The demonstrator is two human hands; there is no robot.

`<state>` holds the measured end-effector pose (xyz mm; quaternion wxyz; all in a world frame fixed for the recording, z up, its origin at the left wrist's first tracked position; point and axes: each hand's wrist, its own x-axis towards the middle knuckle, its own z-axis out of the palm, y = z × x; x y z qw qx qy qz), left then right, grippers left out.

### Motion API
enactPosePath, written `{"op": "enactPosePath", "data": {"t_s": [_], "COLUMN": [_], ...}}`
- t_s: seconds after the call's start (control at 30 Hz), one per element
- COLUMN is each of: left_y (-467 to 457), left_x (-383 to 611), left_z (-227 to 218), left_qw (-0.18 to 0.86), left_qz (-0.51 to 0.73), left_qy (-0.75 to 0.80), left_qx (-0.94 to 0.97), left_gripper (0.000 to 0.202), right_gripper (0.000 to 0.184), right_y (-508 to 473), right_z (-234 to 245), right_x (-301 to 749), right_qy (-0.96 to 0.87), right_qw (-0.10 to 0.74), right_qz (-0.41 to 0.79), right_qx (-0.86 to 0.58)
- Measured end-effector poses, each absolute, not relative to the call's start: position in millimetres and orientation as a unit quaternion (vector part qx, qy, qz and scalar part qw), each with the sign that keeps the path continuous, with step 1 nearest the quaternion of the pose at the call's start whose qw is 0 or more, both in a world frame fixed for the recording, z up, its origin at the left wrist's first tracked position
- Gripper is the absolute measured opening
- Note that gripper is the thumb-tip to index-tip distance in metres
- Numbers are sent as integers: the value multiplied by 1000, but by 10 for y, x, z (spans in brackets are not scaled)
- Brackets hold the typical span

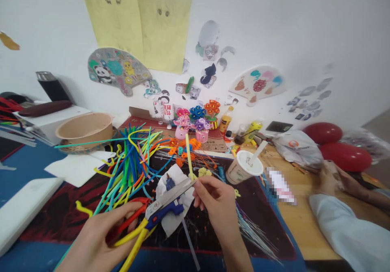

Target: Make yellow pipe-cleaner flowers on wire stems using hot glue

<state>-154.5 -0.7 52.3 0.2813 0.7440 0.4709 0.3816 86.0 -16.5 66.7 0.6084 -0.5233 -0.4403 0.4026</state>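
Observation:
My left hand (100,239) is closed around the red and yellow handles of a pair of scissors (158,207). The steel blades point up and right toward my right hand (217,201). That hand pinches a yellow-green pipe cleaner (189,154), which stands upright from the fingertips, with a small yellow twisted piece (204,172) just beside it. The scissor tip meets the pipe cleaner close to the pinch. Under the blades lies a blue glue gun (170,209) on a white tissue (173,190).
A heap of coloured pipe cleaners (131,166) covers the dark mat. Behind are small flower pots (195,123), a tan bowl (85,127), a lidded cup with straw (243,166) and red balloons (335,142). Another person's arm (344,223) rests on the wooden table at right.

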Motion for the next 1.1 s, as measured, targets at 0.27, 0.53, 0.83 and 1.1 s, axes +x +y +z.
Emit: {"op": "enactPosePath", "data": {"t_s": [0.27, 0.53, 0.83, 1.1], "left_y": [45, 75, 79, 87], "left_x": [-1723, -1730, -1793, -1757], "left_z": [401, 503, 380, 463], "left_qw": [265, 260, 312, 338], "left_qz": [328, 311, 221, 194], "left_qy": [459, 438, 458, 453], "left_qx": [782, 802, 802, 802], "left_gripper": [28, 31, 32, 32], "right_gripper": [23, 27, 22, 21], "right_y": [-138, -109, -84, -11], "right_z": [689, 684, 736, 714], "right_x": [904, 921, 925, 916], "right_qy": [-455, -467, -493, -510], "right_qw": [597, 598, 592, 576], "right_qz": [426, 440, 417, 418], "right_qx": [-505, -480, -483, -483]}}
